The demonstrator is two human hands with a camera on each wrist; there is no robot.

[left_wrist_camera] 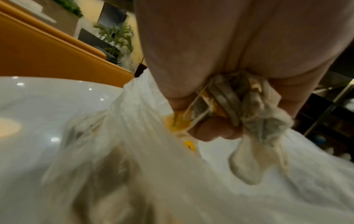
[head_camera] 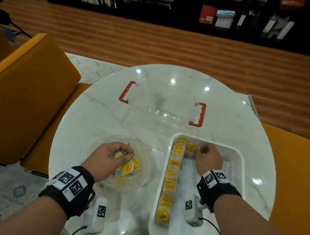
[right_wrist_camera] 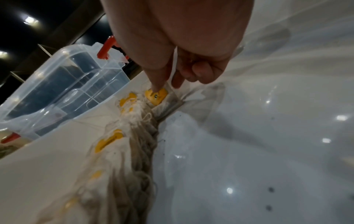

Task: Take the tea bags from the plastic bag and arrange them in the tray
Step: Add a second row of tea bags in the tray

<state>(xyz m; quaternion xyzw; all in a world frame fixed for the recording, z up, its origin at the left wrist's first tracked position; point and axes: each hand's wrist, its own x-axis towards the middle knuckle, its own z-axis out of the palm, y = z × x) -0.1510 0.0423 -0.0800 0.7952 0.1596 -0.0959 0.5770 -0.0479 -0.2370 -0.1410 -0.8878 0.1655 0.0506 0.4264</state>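
A: On the marble bench [head_camera: 84,121], where are the tea bags?

B: Some lie in the clear plastic bag [head_camera: 139,175]; the left hand [head_camera: 105,158] reaches into it, its grip clamped round a bunch of tea bags [left_wrist_camera: 229,97].

A: And the rest?

B: A row of tea bags [head_camera: 171,181] runs along the left wall of the white tray [head_camera: 241,166]. The right hand [head_camera: 208,158] is at the far end, fingertips [right_wrist_camera: 157,86] pinching a yellow-tagged tea bag [right_wrist_camera: 156,96] beside that row.

A: Anything else?

B: A clear lidded box with red handles [head_camera: 161,102] stands beyond the tray.
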